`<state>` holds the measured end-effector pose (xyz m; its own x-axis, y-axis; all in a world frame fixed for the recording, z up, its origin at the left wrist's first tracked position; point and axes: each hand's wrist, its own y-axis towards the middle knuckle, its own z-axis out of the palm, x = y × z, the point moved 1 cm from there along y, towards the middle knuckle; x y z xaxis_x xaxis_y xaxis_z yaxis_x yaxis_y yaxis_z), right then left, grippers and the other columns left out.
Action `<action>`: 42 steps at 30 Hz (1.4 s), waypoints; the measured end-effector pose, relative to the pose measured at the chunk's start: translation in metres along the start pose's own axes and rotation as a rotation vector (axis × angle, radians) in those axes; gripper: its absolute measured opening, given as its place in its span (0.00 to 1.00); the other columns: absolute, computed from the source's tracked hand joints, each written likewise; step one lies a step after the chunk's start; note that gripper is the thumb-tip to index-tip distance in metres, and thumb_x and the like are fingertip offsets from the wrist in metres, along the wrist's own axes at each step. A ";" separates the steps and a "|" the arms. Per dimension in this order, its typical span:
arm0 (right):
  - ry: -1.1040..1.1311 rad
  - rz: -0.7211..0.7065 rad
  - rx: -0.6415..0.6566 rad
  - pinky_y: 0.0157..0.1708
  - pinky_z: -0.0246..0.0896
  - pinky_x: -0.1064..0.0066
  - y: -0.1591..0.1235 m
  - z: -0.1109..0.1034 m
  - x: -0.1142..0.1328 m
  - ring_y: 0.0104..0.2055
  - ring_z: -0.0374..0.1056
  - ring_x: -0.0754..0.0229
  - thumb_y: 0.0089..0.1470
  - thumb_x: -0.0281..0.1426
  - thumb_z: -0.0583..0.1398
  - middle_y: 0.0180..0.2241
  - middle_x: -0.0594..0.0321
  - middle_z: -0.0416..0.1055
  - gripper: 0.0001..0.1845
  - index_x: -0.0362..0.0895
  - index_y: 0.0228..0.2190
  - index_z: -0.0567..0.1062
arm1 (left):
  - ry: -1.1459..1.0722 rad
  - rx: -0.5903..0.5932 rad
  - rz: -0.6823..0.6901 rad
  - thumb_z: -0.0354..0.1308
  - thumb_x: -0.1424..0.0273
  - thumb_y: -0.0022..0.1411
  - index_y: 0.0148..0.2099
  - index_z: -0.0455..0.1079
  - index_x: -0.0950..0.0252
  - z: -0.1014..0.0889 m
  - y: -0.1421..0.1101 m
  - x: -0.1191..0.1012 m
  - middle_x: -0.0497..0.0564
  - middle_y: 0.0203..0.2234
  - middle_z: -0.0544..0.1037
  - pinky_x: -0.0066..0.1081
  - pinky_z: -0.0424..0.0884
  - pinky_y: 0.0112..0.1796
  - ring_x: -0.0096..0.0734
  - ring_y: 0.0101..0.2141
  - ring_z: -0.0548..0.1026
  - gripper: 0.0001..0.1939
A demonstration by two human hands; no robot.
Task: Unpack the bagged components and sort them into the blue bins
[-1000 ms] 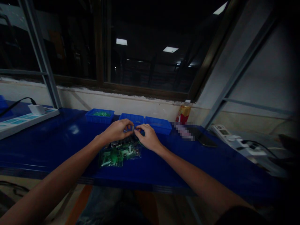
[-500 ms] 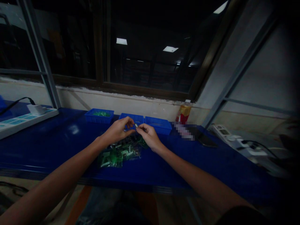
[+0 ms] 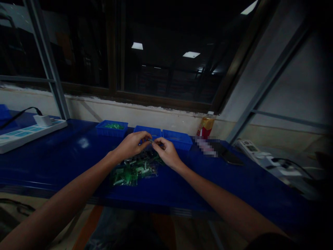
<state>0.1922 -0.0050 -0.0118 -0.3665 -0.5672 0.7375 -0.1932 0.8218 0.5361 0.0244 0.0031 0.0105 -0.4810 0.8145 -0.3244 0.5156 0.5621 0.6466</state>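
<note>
My left hand [image 3: 135, 143] and my right hand [image 3: 165, 150] meet fingertip to fingertip above the blue table. Between their pinched fingers is a small pale piece [image 3: 151, 140], too small and dark to name. Both thumbs and forefingers close on it from opposite sides. Below the hands lies a heap of small clear and green plastic packets [image 3: 132, 172] with whitish pieces in them. Part of the heap is hidden behind my hands.
Along the wall stand a blue tray [image 3: 104, 131] of green pieces and two more blue trays [image 3: 179, 141]. A bottle [image 3: 207, 126] and a dark phone [image 3: 230, 157] are at right. Power strips lie left [image 3: 31, 133] and right [image 3: 251, 149]. The table's front edge [image 3: 145, 207] is near.
My left fingers have closed in on the small piece, which only my right hand pinched before. The whole view has shifted slightly.
</note>
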 end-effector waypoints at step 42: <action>-0.214 -0.109 -0.042 0.27 0.55 0.71 0.001 -0.005 0.004 0.25 0.64 0.62 0.55 0.38 0.51 0.21 0.64 0.68 0.17 0.43 0.22 0.71 | 0.065 0.018 -0.082 0.49 0.68 0.60 0.42 0.64 0.64 0.010 -0.002 -0.006 0.49 0.28 0.74 0.27 0.64 0.28 0.28 0.28 0.72 0.09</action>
<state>0.1949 -0.0069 -0.0068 -0.5309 -0.6246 0.5727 -0.2060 0.7506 0.6278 0.0327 -0.0013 0.0043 -0.5664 0.7552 -0.3298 0.4854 0.6292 0.6071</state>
